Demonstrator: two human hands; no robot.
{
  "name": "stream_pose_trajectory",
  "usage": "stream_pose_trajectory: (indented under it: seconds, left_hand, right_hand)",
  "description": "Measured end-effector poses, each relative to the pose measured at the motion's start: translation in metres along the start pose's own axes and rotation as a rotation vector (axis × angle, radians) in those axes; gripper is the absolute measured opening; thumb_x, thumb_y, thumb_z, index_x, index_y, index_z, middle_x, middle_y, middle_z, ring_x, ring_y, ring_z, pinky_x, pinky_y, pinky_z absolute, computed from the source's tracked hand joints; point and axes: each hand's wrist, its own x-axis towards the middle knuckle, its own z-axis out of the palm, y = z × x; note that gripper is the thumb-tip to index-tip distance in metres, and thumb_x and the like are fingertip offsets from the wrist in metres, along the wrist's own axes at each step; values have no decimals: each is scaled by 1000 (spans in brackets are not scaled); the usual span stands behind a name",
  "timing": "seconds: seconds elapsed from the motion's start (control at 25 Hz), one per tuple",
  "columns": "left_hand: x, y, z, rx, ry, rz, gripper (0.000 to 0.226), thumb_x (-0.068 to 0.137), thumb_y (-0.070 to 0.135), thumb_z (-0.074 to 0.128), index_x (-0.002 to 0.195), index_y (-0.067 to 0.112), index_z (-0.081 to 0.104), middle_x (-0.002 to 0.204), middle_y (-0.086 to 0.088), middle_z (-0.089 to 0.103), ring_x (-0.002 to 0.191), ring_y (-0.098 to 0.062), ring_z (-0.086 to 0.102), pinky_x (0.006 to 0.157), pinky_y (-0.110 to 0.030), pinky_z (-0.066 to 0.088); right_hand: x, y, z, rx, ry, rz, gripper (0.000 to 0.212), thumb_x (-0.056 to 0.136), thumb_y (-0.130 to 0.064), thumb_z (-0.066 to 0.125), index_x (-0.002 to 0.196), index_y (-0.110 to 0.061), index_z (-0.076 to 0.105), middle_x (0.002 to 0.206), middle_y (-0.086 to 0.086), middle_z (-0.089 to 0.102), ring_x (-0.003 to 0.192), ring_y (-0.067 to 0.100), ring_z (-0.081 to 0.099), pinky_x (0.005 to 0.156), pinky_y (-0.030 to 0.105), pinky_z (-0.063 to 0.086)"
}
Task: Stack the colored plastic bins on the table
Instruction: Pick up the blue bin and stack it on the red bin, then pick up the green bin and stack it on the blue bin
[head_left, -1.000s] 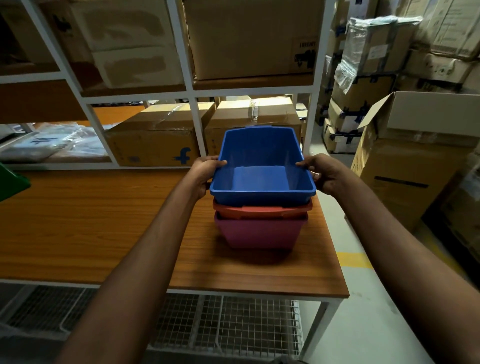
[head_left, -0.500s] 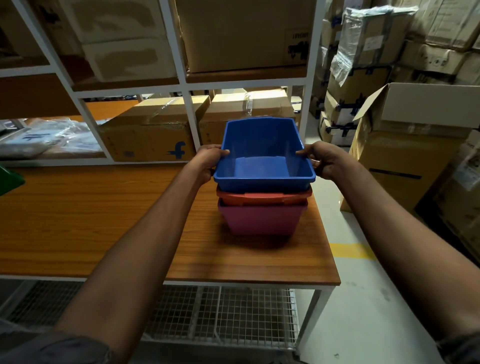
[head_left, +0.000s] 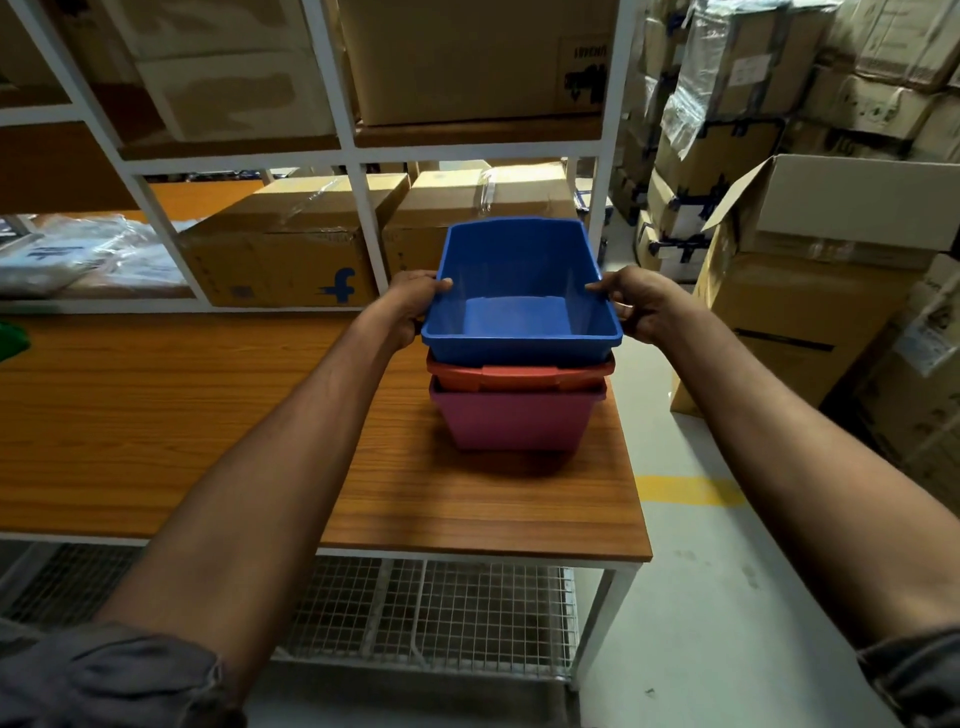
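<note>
Three bins are nested at the right end of the wooden table (head_left: 208, 415). A blue bin (head_left: 519, 291) sits on top, inside a red bin (head_left: 519, 375), which sits in a pink bin (head_left: 514, 421). My left hand (head_left: 410, 306) grips the blue bin's left rim, thumb over the edge. On the opposite rim my right hand (head_left: 636, 304) holds the same way. The blue bin is empty and its front edge rests on the red bin's rim.
A green bin's corner (head_left: 11, 340) shows at the far left table edge. White shelving (head_left: 363, 156) with cardboard boxes (head_left: 280, 254) stands behind the table. Stacked cartons (head_left: 810, 291) fill the floor on the right, beside a yellow floor line (head_left: 685, 491).
The blue bin has settled lower into the red bin and levelled out. Both hands stay on its rims. The camera has pulled back and tilted down slightly.
</note>
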Motion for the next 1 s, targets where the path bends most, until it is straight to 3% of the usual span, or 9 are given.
stream_pose_trajectory:
  seconds: [0.12, 0.24, 0.4, 0.48, 0.68, 0.84, 1.0]
  left_hand:
    - [-21, -9, -1, -85, 50, 24, 34, 102, 35, 59, 132, 18, 63, 119, -5, 71, 108, -21, 69, 92, -41, 60]
    - [-58, -33, 0, -231, 201, 140, 38, 101, 43, 58, 129, 17, 63, 114, 1, 71, 101, -11, 68, 77, -29, 55]
    - [-113, -92, 7, -370, 319, 129, 21, 99, 41, 62, 114, 27, 66, 109, 3, 70, 93, -11, 64, 72, -27, 49]
    - [-144, -127, 13, -394, 344, 89, 15, 99, 37, 63, 111, 28, 66, 101, 6, 69, 88, -10, 63, 68, -25, 48]
    - [-217, -197, 23, -358, 382, -5, 14, 99, 26, 65, 112, 28, 69, 98, 5, 68, 84, -7, 64, 62, -19, 49]
    - [-267, -236, 6, -353, 392, -67, 16, 99, 22, 65, 114, 26, 69, 97, 5, 70, 82, -5, 64, 62, -18, 49]
    - [-319, -273, -38, -279, 395, -113, 23, 99, 24, 65, 122, 23, 67, 108, 5, 71, 91, -4, 66, 68, -13, 52]
  right_hand:
    - [-4, 16, -7, 114, -13, 3, 34, 95, -22, 68, 126, -10, 63, 118, 7, 70, 101, 20, 72, 74, 32, 62]
    - [-20, 44, -20, 196, 61, -33, 27, 94, -33, 69, 115, -17, 71, 119, 0, 72, 103, 15, 67, 69, 29, 55]
    - [-64, 99, -29, 176, 122, -13, 21, 93, -31, 68, 110, -21, 70, 109, -4, 67, 97, 13, 61, 74, 30, 49]
    - [-89, 130, -25, 145, 100, 42, 12, 94, -28, 66, 104, -22, 69, 104, -4, 67, 93, 12, 61, 77, 30, 47]
    - [-140, 203, -5, 83, -12, 187, 6, 94, -18, 65, 97, -22, 68, 89, -5, 64, 72, 8, 58, 60, 23, 43]
    - [-180, 244, 26, -57, -135, 232, 9, 93, -21, 68, 102, -20, 70, 93, -5, 69, 84, 11, 63, 66, 27, 47]
    - [-224, 286, 78, -313, -228, 67, 15, 93, -24, 68, 107, -19, 71, 105, -3, 72, 95, 14, 66, 79, 32, 51]
